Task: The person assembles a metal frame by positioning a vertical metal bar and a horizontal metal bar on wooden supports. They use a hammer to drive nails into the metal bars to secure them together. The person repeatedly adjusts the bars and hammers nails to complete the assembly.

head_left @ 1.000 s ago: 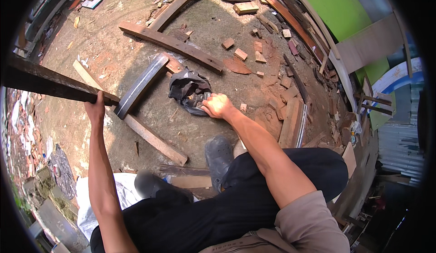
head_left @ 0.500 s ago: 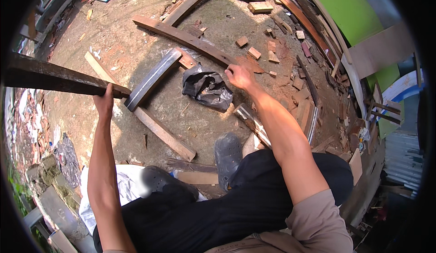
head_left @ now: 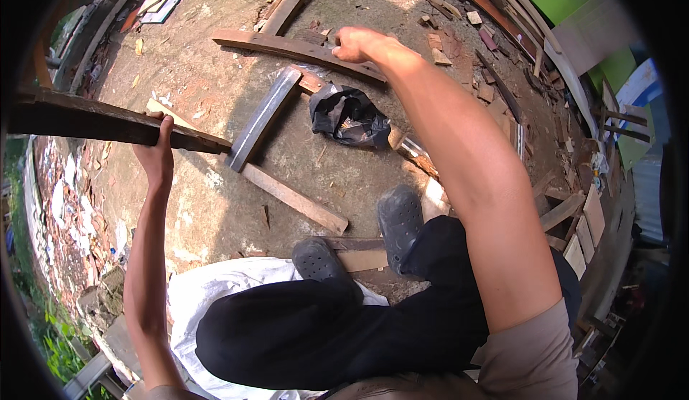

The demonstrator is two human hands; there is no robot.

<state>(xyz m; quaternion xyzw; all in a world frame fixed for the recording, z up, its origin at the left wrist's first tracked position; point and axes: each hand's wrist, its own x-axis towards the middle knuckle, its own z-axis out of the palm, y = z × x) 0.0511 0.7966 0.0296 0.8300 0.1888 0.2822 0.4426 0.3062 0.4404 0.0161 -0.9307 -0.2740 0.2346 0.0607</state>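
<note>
My left hand (head_left: pixel 159 145) is wrapped round a long dark wooden beam (head_left: pixel 79 119), whose right end meets a shorter beam with a pale strip along it (head_left: pixel 265 116). Under that shorter beam runs a thin light-brown plank (head_left: pixel 298 199). My right hand (head_left: pixel 353 45) is stretched forward over a long brown plank (head_left: pixel 287 50), fingers curled together. Whether it touches that plank or pinches something small, I cannot make out. An open black plastic bag (head_left: pixel 349 118) with small things in it lies nearer to me, between my arms.
Wood offcuts (head_left: pixel 436 50) lie scattered at the right, beside long boards (head_left: pixel 495 16) along the edge. Another beam (head_left: pixel 298 2) extends away at the back. White sheeting (head_left: pixel 208 292) lies by my legs, with litter (head_left: pixel 72 199) on the far left.
My right hand has moved forward and slightly left, from the brown plank's near end to above it. My left hand still grips the dark beam. The view has shifted.
</note>
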